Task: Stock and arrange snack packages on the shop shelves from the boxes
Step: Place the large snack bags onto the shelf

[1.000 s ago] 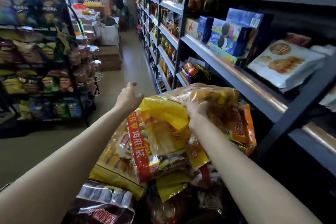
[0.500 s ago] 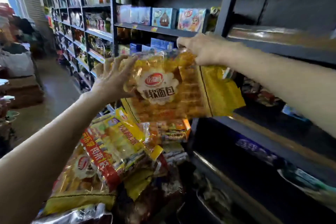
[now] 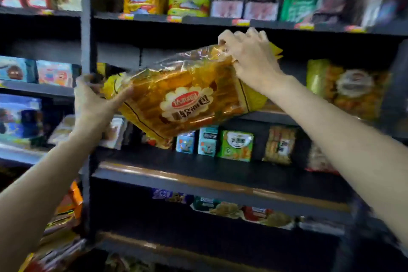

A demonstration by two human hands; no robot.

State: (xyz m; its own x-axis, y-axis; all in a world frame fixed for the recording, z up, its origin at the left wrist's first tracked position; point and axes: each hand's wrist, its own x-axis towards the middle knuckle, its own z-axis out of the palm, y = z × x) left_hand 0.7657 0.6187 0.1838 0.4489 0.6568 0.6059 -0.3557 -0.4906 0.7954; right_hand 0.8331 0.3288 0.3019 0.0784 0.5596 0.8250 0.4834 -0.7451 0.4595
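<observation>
Setting: dark shop shelves (image 3: 220, 174) filled the view, stacked in tiers and stocked with boxed and bagged snacks.
Bread bag (image 3: 185, 99): a large yellow-orange packet with a red-and-white label was held in the air in front of the middle tier, tilted, its right end higher than its left.
Left hand (image 3: 95, 104): it gripped the bag's lower left end, thumb on the front face and fingers behind.
Right hand (image 3: 249, 55): its fingers were curled over the bag's upper right corner, pinching the crimped edge.
Matching bag (image 3: 348, 93): a similar packet stood on the middle tier, to the right of the right forearm.
Small boxes (image 3: 207, 141): blue and green cartons stood on the tier below the held bag.
</observation>
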